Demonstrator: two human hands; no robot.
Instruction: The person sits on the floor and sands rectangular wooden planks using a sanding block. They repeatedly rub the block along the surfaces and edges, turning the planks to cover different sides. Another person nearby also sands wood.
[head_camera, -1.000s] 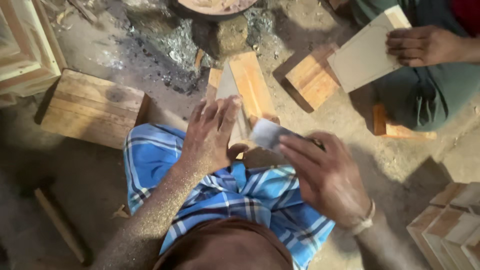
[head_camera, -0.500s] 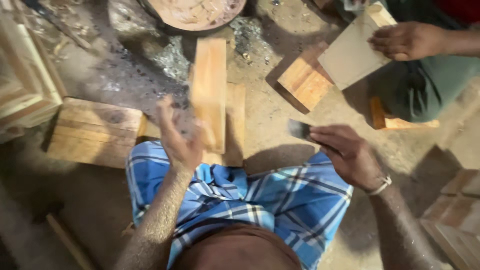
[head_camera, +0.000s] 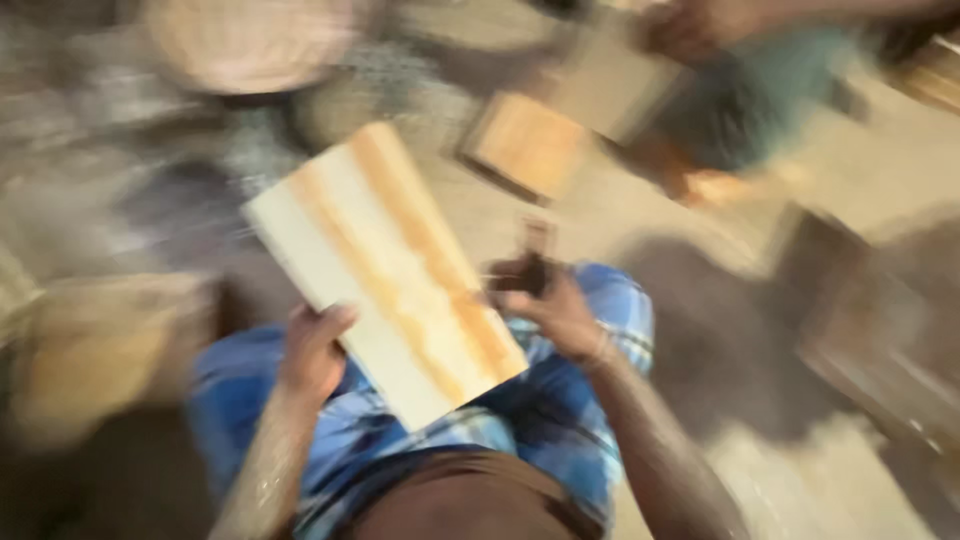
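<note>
Left hand (head_camera: 312, 350) grips tilted pale wooden board (head_camera: 385, 270) at lower edge; right hand (head_camera: 555, 305) clutches small dark object (head_camera: 535, 250), blurred.

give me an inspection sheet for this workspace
surface: dusty ground, blurred
job's things: pale wooden board with orange streaks, tilted over the lap; small dark object, too blurred to identify
clutter: wooden blocks, round basin
grips: left hand holds the board's lower edge; right hand is closed on the small dark object
cables: nothing seen
surroundings: another person's hand on a second board, top right
</note>
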